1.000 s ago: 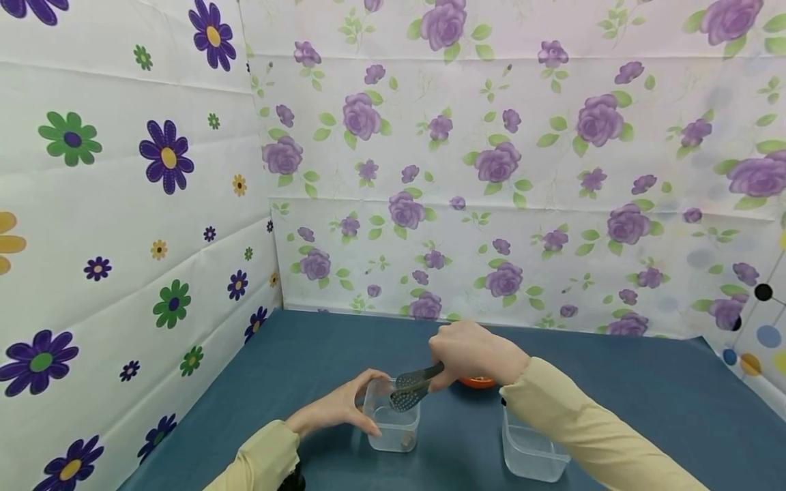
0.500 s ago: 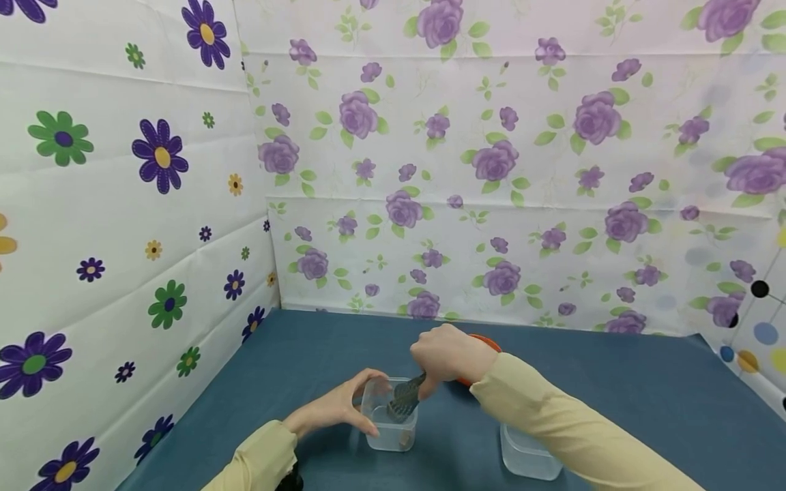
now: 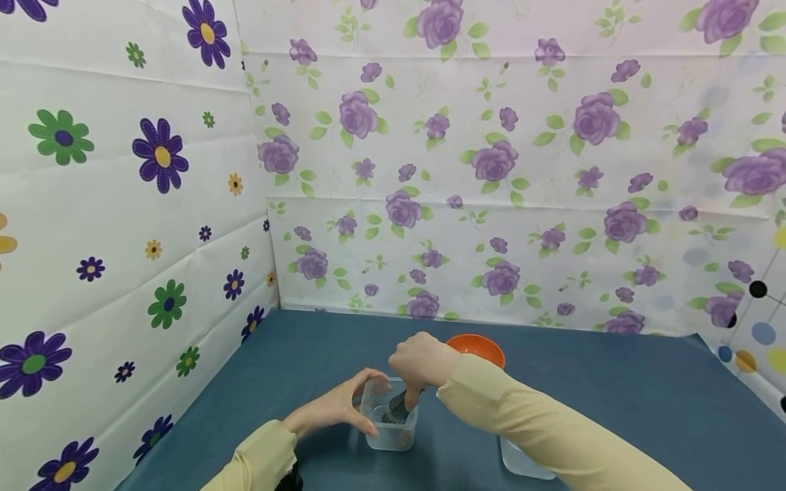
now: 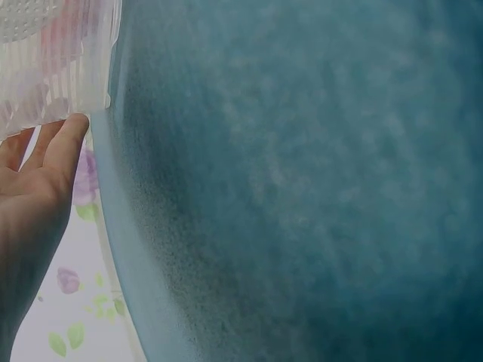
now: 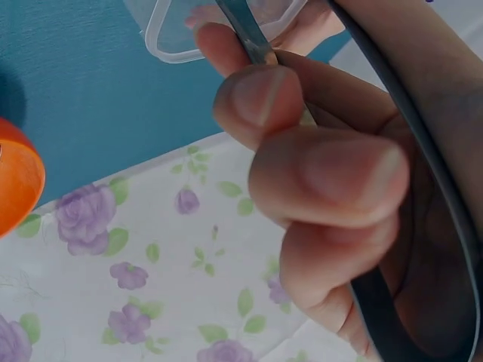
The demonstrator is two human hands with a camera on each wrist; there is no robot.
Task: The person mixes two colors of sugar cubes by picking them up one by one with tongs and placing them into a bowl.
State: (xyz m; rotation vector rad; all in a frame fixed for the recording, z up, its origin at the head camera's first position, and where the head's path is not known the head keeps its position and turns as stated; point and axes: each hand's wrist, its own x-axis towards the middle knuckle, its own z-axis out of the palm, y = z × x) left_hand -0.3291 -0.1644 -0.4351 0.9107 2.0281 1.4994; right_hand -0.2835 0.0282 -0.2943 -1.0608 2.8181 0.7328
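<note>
A clear square plastic container [image 3: 391,438] stands upright on the blue cloth, and my left hand [image 3: 334,409] grips its left side between thumb and fingers. In the left wrist view the fingers [image 4: 64,147] touch the ribbed wall of that container [image 4: 83,75]. My right hand [image 3: 424,360] holds dark tongs [image 3: 398,409] over the container, their perforated heads pointing down inside it. Curled fingers wrap both arms of the tongs [image 5: 373,309] in the right wrist view. Whether anything lies between the heads cannot be seen.
Behind the right forearm sits an orange bowl [image 3: 475,346], its contents out of sight. A second clear container [image 3: 522,462] is partly hidden under the right sleeve [image 3: 540,416]. Flower-patterned sheets [image 3: 393,170] rise behind and left of the blue table cloth [image 3: 331,344].
My right hand has moved left and down, carrying the tongs from above the container's rim into it. The orange bowl has come more into view. My left hand stays in place.
</note>
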